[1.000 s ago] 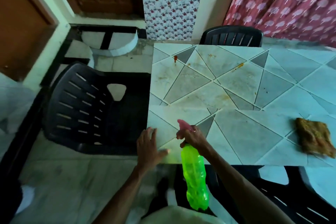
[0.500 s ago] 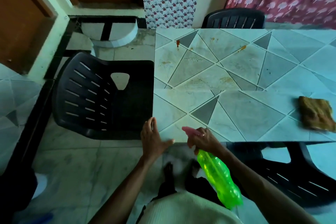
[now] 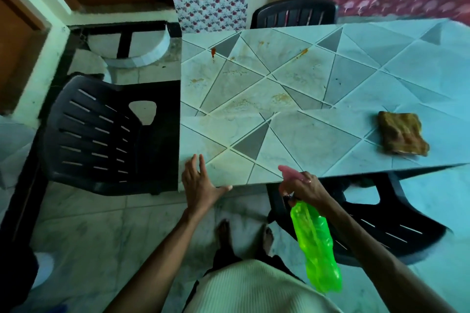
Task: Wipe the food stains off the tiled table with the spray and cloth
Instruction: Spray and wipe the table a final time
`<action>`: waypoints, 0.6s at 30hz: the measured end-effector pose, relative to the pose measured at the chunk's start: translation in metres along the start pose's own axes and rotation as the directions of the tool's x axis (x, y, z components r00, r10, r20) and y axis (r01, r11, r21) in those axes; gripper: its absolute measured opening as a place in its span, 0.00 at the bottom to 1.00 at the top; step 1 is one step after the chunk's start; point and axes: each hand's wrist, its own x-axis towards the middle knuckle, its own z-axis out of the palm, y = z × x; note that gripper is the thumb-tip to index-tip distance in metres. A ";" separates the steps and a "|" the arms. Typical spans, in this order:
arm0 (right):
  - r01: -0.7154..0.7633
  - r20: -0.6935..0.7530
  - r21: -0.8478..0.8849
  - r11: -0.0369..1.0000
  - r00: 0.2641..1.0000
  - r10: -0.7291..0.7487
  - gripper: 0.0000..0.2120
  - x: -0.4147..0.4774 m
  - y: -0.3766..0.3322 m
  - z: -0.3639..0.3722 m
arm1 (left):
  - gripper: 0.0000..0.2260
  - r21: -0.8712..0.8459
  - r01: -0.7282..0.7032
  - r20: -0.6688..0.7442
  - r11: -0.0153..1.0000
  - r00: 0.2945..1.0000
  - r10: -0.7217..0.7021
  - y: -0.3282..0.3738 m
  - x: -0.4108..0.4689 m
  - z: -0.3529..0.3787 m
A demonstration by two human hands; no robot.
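Nearest the camera, the green spray bottle (image 3: 315,244) hangs tilted, its body slanting down and to the right below the table's edge. The right hand (image 3: 302,187) grips it by the neck, fingers curled round the pink spray head, which points left and far over the near edge of the tiled table (image 3: 356,160). Just left of it, the left hand (image 3: 201,183) lies flat on the table's near left corner, fingers straight and thumb stretched along the near edge. The brown cloth (image 3: 401,136) lies crumpled on the tabletop, well to the right of both hands and touched by neither. Farther in, the food stains (image 3: 281,97) spread over the left half of the table: yellowish smears at the middle, and a red blotch and an orange streak toward the far edge.
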 end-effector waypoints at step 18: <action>-0.157 -0.349 0.337 0.928 0.895 0.278 0.25 -0.071 0.089 -0.127 | 0.52 0.193 -0.330 0.169 0.924 0.939 0.300 0.151 0.004 0.058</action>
